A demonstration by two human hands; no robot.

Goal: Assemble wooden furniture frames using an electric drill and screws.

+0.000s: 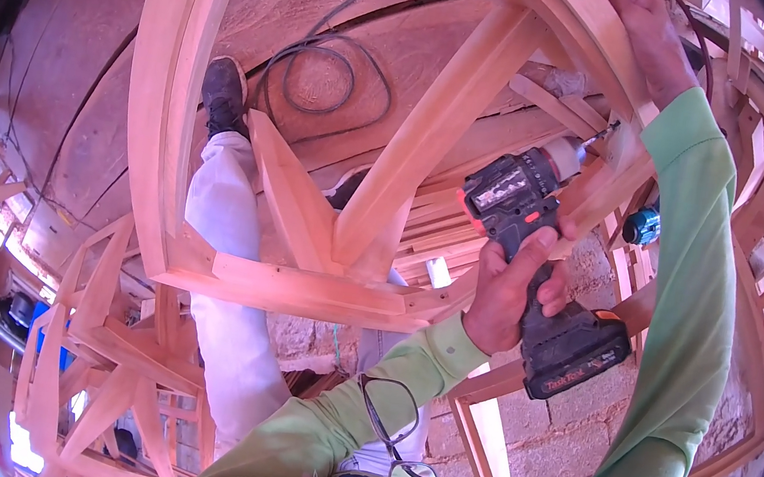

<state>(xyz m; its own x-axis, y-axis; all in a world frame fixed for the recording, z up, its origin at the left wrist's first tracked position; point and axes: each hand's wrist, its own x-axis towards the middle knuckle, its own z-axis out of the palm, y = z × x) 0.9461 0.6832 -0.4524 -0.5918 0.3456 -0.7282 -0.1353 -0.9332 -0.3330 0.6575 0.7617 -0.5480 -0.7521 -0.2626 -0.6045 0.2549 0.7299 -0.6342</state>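
Note:
My left hand (510, 297) is wrapped around the handle of a black and red cordless drill (514, 190), which has a black battery pack at its base. The bit tilts up and right, its tip close to the right side of a bare wooden frame (300, 288); I cannot tell whether it touches. At the top right, my right hand (650, 38) grips that frame's curved upper rail. Two slanted wooden braces (444, 122) meet in a V at the near rail. My legs show behind the frame, one dark shoe (225, 95) on the floor.
A dark cable (385, 96) lies coiled on the dusty floor beyond the frame. A teal power tool (641, 226) is partly hidden behind my right sleeve. More wooden frames (123, 369) stand at the lower left and the right. Eyeglasses (396, 436) hang at my chest.

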